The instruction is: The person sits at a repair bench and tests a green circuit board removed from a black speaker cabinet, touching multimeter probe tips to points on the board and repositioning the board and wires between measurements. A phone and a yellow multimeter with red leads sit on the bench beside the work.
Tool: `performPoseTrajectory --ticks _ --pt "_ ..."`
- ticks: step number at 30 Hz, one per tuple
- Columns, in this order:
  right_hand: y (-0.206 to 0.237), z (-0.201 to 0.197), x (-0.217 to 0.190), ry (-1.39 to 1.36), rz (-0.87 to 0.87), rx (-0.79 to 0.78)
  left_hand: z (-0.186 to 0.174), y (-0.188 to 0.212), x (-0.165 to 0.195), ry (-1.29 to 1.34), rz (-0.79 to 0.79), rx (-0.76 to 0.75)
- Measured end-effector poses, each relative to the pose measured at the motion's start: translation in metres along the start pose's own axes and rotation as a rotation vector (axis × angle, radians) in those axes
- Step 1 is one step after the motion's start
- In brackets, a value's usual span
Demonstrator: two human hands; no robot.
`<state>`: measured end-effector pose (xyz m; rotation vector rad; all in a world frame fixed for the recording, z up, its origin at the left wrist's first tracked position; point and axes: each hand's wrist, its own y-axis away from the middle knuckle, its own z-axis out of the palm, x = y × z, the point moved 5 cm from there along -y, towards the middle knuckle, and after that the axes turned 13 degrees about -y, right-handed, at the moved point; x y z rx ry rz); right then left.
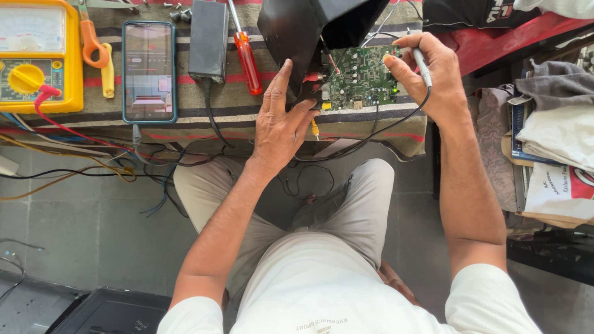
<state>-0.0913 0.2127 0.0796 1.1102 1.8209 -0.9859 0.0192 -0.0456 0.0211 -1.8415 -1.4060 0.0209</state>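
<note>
A green circuit board [361, 78] lies on the striped cloth of the low table [235, 117], partly under a black casing [309, 28]. My left hand [281, 120] rests with spread fingers against the board's left edge and the casing. My right hand [427, 74] grips a thin grey probe tool [422, 65] with a black cord, its thumb pressing on the board's right side.
A red-handled screwdriver [246, 55], a black power adapter [208, 40], a phone [148, 71] and a yellow multimeter [38, 55] lie to the left. Wires hang off the table's front. Folded clothes and papers [550, 130] are stacked at the right.
</note>
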Motion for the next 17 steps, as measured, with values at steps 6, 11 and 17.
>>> performPoseTrajectory --ticks 6,11,17 --pt "-0.0014 0.0022 -0.0021 0.093 0.007 -0.003 -0.0017 0.0012 -0.0011 0.015 0.007 0.013" --pt "0.0006 0.0059 -0.0069 0.158 -0.033 0.008 -0.0031 0.001 -0.0017 0.017 0.017 0.021" --pt "-0.0012 0.0071 -0.0063 0.176 -0.038 0.031 -0.0101 -0.0053 0.0003 0.019 0.013 0.02"
